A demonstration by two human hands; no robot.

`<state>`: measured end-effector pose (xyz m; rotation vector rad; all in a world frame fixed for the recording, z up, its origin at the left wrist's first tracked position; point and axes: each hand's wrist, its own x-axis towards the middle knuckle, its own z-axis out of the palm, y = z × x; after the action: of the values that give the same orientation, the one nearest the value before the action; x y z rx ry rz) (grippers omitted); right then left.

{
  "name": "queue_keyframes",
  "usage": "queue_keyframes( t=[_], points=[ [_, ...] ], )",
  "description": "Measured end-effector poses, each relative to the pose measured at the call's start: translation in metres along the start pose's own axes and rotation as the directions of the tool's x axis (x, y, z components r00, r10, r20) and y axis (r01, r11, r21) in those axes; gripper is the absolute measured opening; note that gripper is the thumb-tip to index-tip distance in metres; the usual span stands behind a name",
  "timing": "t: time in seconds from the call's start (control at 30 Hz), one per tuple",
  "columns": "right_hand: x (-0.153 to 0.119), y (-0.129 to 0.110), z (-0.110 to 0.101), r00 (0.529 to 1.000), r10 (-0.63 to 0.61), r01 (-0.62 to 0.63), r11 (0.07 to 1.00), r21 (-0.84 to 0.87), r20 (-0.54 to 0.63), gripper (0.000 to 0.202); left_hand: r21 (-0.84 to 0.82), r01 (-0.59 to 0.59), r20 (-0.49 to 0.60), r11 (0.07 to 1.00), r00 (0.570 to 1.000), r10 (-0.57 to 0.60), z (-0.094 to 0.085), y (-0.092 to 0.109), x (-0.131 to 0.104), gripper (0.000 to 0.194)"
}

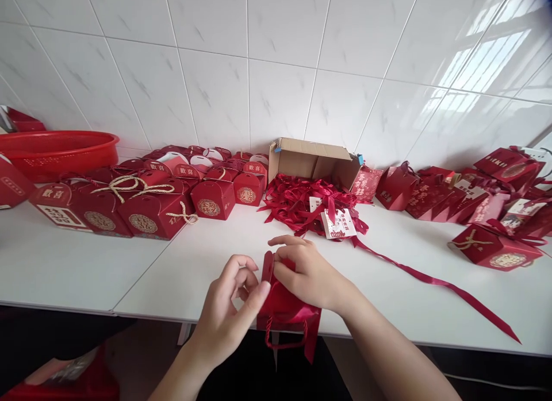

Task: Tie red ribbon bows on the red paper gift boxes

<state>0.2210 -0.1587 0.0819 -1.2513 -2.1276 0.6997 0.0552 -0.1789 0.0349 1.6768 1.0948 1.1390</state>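
A small red box (287,309) with a red rope handle and a red ribbon (311,340) stands at the table's front edge, in the lower middle. My left hand (233,303) is at its left side, fingers curled and apart, thumb tip by the top flap (268,267). From the right, my right hand (302,269) reaches over the box top with its fingers bent against the flap and ribbon; its fingertips are partly hidden. Behind my hands lies a heap of red ribbons (297,203) with white printed tags (338,223), in front of an open cardboard box (313,159).
Closed red gift boxes (142,217) fill the back left beside a red plastic basin (60,151). More red boxes (495,249) stand at the right. One long ribbon (431,279) trails across the white table (207,243) to its front right. A tiled wall rises behind.
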Motion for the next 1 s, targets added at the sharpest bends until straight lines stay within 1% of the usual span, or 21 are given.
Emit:
queue_keyframes(
  t=[0.1,0.23,0.37,0.53,0.6,0.67,0.77,0.83,0.9,0.93,1.0],
  points=[
    [0.0,0.002,-0.001,1.0,0.027,-0.027,1.0,0.004,-0.01,0.029,0.021,0.025,-0.026,0.999,0.999,-0.024,0.0,0.0,-0.001,0.024],
    [-0.002,0.004,-0.004,0.996,0.084,-0.082,0.994,0.065,-0.023,0.033,-0.049,0.051,-0.024,0.998,0.998,-0.052,0.0,-0.001,-0.003,0.022],
    [-0.003,0.003,-0.003,0.993,0.118,-0.117,0.989,0.086,-0.014,0.033,-0.101,0.088,-0.077,0.991,0.992,-0.096,0.001,-0.001,-0.004,0.025],
    [-0.002,0.0,-0.002,0.994,0.099,-0.101,0.994,0.042,0.039,0.034,-0.096,0.052,-0.033,0.994,0.998,-0.056,0.0,-0.003,-0.003,0.026],
    [-0.001,-0.001,-0.002,0.994,0.098,-0.1,0.994,0.044,0.041,0.035,-0.094,0.049,-0.047,0.994,0.997,-0.054,0.001,-0.003,-0.004,0.026],
    [0.001,-0.002,-0.002,0.994,0.096,-0.099,0.994,0.055,0.043,0.034,-0.092,0.048,-0.084,0.995,0.995,-0.056,0.002,-0.002,-0.005,0.027],
    [0.004,-0.003,-0.002,0.996,0.06,-0.063,0.996,0.065,0.06,0.032,-0.11,0.051,-0.102,0.993,0.993,-0.062,0.003,-0.001,-0.003,0.028],
    [0.005,-0.003,-0.001,0.997,0.029,-0.033,0.998,0.061,0.069,0.029,-0.146,0.098,-0.073,0.984,0.991,-0.11,0.003,-0.001,0.001,0.028],
    [0.006,-0.005,0.001,0.997,0.02,-0.024,0.999,0.046,0.073,0.027,-0.164,0.151,0.002,0.975,0.988,-0.153,0.003,-0.002,0.007,0.03],
    [0.006,-0.005,0.001,0.997,0.021,-0.024,0.999,0.039,0.076,0.025,-0.156,0.162,0.046,0.974,0.987,-0.156,0.003,-0.002,0.01,0.032],
    [0.003,-0.004,0.001,0.998,0.02,-0.022,0.999,0.025,0.06,0.024,-0.117,0.147,0.107,0.982,0.985,-0.135,0.0,-0.004,0.015,0.034]
  ],
)
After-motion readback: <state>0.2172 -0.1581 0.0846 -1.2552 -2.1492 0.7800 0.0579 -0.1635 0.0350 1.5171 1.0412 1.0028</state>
